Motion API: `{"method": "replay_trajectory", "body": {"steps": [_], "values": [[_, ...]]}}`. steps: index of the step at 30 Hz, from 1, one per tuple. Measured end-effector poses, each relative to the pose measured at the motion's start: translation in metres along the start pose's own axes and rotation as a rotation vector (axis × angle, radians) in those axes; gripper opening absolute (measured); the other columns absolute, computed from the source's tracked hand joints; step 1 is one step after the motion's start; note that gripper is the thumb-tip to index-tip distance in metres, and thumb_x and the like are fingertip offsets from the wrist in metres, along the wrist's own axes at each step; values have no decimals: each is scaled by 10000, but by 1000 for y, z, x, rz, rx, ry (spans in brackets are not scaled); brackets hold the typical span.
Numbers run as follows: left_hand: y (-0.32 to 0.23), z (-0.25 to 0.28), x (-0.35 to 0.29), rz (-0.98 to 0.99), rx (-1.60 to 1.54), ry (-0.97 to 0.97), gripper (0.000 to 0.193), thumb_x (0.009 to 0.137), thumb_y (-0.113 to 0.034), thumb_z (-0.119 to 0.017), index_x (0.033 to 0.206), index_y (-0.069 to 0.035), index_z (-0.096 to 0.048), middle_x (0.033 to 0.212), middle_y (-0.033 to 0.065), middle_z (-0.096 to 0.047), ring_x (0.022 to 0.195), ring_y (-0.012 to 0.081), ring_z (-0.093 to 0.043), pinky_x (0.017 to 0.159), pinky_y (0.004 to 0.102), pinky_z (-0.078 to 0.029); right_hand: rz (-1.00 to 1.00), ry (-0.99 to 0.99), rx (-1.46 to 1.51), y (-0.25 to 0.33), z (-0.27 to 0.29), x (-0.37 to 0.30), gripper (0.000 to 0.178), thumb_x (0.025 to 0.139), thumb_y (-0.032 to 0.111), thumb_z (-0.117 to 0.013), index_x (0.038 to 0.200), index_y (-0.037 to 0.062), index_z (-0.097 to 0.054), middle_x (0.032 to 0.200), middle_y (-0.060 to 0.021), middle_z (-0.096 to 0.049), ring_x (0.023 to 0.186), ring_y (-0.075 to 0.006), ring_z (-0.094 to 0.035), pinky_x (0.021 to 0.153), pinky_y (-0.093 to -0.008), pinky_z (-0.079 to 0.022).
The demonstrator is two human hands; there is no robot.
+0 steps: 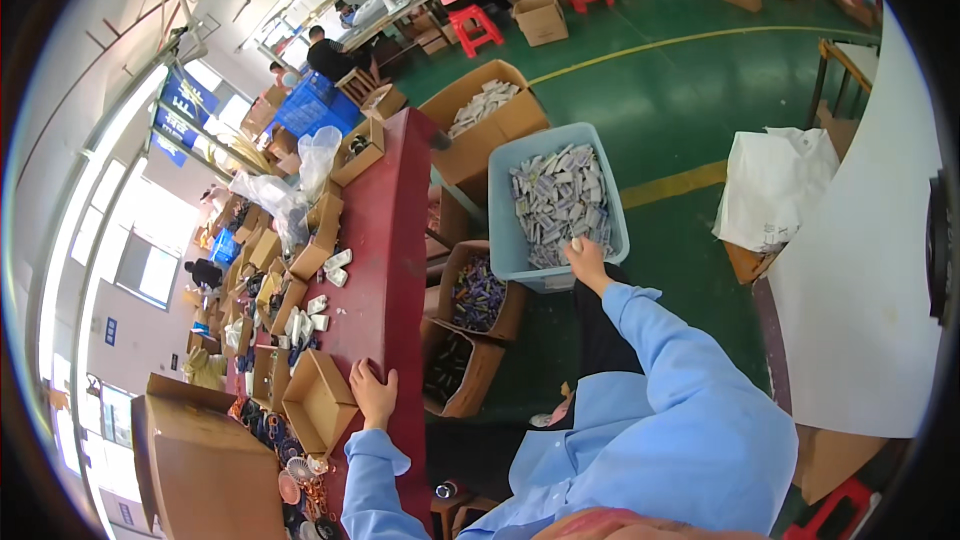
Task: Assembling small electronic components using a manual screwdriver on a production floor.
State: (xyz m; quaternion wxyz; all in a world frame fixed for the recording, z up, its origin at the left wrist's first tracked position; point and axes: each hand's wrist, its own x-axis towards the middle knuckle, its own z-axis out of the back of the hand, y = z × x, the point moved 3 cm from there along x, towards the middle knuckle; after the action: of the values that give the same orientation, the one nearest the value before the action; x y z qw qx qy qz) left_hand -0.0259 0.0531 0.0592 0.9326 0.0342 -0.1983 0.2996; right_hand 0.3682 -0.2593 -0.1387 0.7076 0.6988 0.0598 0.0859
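Two hands: both the person's own, in light blue sleeves.
Right fingers: the right hand [585, 258] reaches into the pale blue bin [611, 202] at its near rim, fingers curled down among the small packets [560, 195]; whether they grip one cannot be told.
Left fingers: the left hand [373, 392] lies flat and spread on the red table [385, 240], holding nothing, just beside a small open carton [318, 402].
Step in hand: judged to be picking packets from the bin.
Next move: would call for closing on a packet, lifting clear of the bin wall, and swinging across to the table.
Edges: the table edge runs between both hands; brown boxes [470, 315] sit on the floor below it.
Open room: bare table strip ahead of the left hand; green floor [680, 90] beyond the bin.
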Motion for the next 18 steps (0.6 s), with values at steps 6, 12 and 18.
{"method": "replay_trajectory", "body": {"steps": [6,12,18], "values": [[-1,4,-4,57,-22,67,647,766,-273,-694,1267,31,-420,1314,248,-423,1235,408,-385,1046,463,-330,55,-70,-41,-2,-10,3,253,784,240,-618,750,-1,-548,706,-203,-577,700,-414,-554,611,-466,-420],[-30,40,9,-186,91,-22,655,786,-251,-673,1306,25,-386,1354,244,-385,1277,408,-341,1093,497,-238,62,-44,-52,7,-8,6,250,791,238,-598,756,-1,-537,702,-216,-566,708,-439,-541,612,-472,-412],[-59,164,33,-457,-16,-525,526,817,-264,-659,1216,14,-462,1288,208,-444,1189,364,-433,1019,488,-333,91,-43,-110,5,-10,4,231,782,229,-604,779,0,-571,720,-207,-598,730,-418,-577,629,-458,-436]]}}
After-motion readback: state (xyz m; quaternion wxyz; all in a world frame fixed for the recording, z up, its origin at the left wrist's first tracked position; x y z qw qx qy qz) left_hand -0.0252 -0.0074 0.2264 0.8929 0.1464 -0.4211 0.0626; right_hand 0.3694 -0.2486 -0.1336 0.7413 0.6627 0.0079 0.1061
